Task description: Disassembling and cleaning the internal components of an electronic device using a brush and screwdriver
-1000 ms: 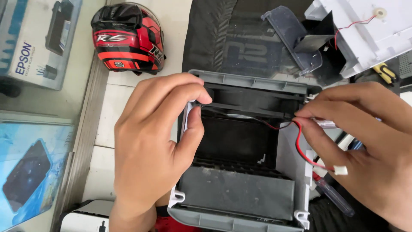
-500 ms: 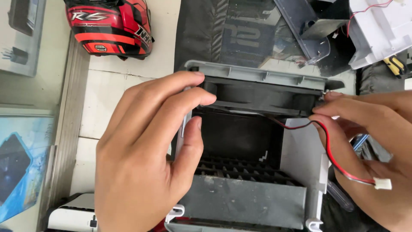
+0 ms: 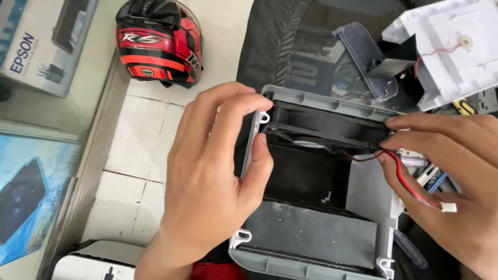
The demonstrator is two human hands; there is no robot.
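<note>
A grey plastic housing (image 3: 363, 192) lies open in front of me, with a black fan (image 3: 321, 132) set across its upper end. My left hand (image 3: 212, 176) grips the housing's left wall, thumb inside and fingers over the top left corner. My right hand (image 3: 451, 171) pinches the fan's right end, where a red and black wire (image 3: 404, 179) runs down to a small white connector (image 3: 449, 207).
A red and black helmet (image 3: 158, 41) lies on the tiled floor at the upper left. Printer boxes (image 3: 36, 46) lie along the left side. A white printer part (image 3: 451, 46) and a dark grey cover (image 3: 363, 57) rest at the upper right. A screwdriver (image 3: 410, 249) lies by the housing's right edge.
Both hands keep their grip on the housing and fan. The fan has tilted slightly within the upper end, and the wire connector has shifted a little under my right hand.
</note>
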